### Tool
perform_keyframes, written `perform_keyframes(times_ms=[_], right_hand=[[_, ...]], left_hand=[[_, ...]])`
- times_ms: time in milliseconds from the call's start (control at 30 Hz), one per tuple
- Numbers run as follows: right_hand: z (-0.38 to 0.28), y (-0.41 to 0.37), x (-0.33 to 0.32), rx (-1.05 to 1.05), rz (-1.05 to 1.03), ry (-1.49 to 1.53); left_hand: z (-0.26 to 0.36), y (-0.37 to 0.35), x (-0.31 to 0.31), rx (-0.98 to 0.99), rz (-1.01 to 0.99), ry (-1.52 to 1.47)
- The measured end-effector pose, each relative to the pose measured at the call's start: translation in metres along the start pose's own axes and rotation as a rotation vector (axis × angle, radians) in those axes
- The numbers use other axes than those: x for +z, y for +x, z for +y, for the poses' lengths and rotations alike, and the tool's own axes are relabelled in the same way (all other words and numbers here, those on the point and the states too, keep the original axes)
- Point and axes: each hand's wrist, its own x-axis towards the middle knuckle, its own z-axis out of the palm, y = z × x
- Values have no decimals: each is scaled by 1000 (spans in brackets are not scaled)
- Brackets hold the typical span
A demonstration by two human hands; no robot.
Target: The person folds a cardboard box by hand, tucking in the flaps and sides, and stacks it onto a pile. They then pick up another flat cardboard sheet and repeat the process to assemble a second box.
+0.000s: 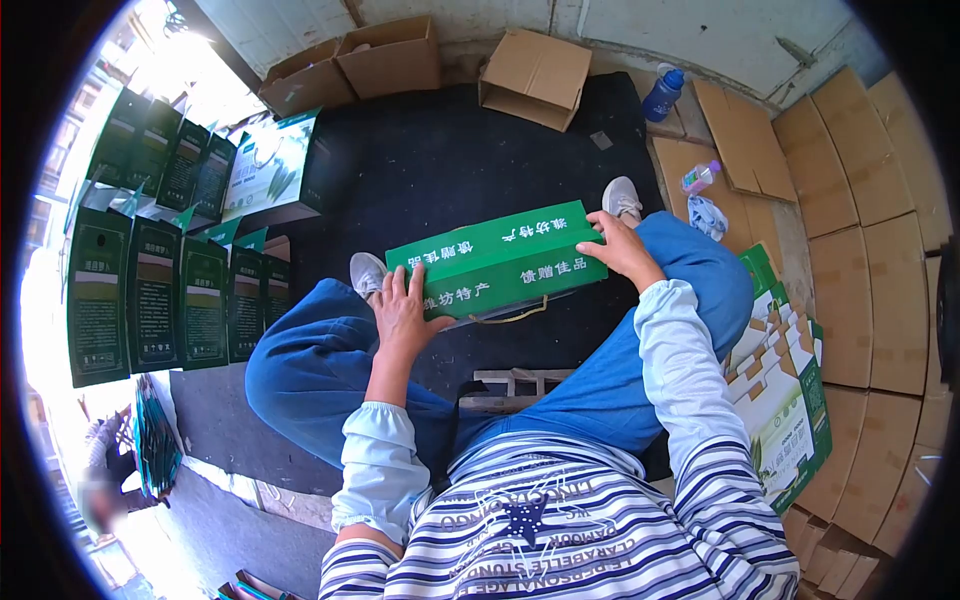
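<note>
A green gift box (pixel 500 254) with white Chinese lettering is between my knees, above the dark mat. My left hand (pixel 400 308) grips its left end, fingers over the top panel and thumb along the near lower edge. At the other end, my right hand (pixel 622 250) holds the right corner with the fingers bent over the edge. A yellowish cord handle (pixel 510 313) hangs from the box's near side. The far side and underside of the box are hidden.
Several green printed boxes (pixel 150 290) stand upright at left. Flat green-and-white cartons (pixel 785 420) lean beside my right knee. Brown cartons (pixel 840 180) are stacked at right; an open carton (pixel 536 78) lies ahead. A blue bottle (pixel 663 97) stands beyond my right foot.
</note>
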Motion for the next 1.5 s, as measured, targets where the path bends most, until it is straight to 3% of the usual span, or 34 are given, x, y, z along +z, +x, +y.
perform_keyframes(times_ms=[100,200,233,333,433,733,767,900,967,1033,1133,1167,1200,1267,1367,1500], right_hand=[[3,2,8,53,20,-44],[5,6,12,232,-65,-26],[14,10,16,303,-114,-18],[20,9,25,466,-219,121],[18,8,27,480,-270,166],[8,12,9,402,-253,-65],[3,14,3,459,-354,-27],[19,34,18,475,-263,-5],[-14,38,1,608,-278,98],[4,55,21,524,-88,-1],[3,73,26,420,117,-111],[0,80,23,406,121,-113],[0,88,23,391,124,-113],[4,103,25,356,163,-126],[36,130,38,277,196,-109],[38,146,38,320,139,-10]], left_hand=[[4,-3,-1,-87,-35,22],[-7,-4,23,-193,25,-337],[-12,-2,38,-208,144,-474],[-19,1,59,-259,208,-663],[-21,6,51,-457,84,-701],[-20,25,6,-541,126,-510],[-20,31,1,-552,110,-499],[-26,64,2,-587,69,-467],[-48,83,27,-544,104,-759],[-66,99,66,-504,163,-1119],[-72,108,122,-315,332,-1201],[-76,104,138,-327,260,-1218],[-64,91,114,-466,93,-1194],[-80,77,164,-808,-121,-910],[-47,47,142,-1303,-359,-1102],[-41,37,182,-1232,-119,-1736]])
